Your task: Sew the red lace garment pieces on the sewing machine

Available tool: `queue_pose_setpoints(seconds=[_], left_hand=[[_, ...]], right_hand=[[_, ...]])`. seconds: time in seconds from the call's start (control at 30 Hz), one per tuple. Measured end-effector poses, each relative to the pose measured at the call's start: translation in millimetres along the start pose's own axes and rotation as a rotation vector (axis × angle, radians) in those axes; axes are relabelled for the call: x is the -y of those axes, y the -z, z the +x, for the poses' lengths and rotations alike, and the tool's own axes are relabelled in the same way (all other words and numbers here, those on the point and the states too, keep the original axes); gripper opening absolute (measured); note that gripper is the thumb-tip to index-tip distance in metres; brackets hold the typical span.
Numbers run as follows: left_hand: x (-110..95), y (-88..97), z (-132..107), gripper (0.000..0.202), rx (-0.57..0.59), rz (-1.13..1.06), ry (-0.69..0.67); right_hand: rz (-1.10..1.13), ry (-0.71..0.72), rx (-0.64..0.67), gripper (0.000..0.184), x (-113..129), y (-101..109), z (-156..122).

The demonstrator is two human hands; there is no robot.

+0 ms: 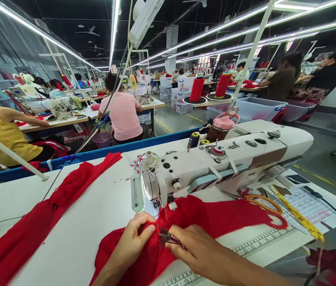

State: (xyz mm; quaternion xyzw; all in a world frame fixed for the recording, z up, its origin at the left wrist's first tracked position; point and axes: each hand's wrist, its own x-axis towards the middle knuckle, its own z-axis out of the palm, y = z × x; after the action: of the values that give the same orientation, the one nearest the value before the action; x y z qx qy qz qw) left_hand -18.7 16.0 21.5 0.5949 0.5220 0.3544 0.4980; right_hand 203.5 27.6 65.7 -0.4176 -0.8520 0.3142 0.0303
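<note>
My left hand (133,240) pinches a gathered edge of red fabric (215,216) between thumb and fingers, just in front of the sewing machine (191,167). In my right hand (196,244) is a small pair of thread snips (168,235), its blades pointing left at the gathered red cloth beside my left fingertips. The fabric spreads from under both hands to the right along the machine bed and down toward me. The needle area (158,200) lies just beyond my hands. Whether the snip blades touch a thread is too small to tell.
A long strip of red cloth (51,210) lies across the left of the table. Orange-handled scissors (266,206), a yellow tape measure (297,214) and papers (313,204) lie at right. Red thread cones (197,90) stand behind the machine. Co-workers sit ahead, one in a pink shirt (123,113).
</note>
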Motion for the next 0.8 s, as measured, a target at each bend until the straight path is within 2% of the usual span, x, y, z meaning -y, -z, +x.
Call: queue_pose_setpoints(seconds=[0.8], left_hand=[[-1.2, -1.5, 1.2, 0.028, 0.004, 0.025, -0.008]], right_hand=[[-0.031, 0.054, -0.083, 0.025, -6.3, -11.4, 8.4]])
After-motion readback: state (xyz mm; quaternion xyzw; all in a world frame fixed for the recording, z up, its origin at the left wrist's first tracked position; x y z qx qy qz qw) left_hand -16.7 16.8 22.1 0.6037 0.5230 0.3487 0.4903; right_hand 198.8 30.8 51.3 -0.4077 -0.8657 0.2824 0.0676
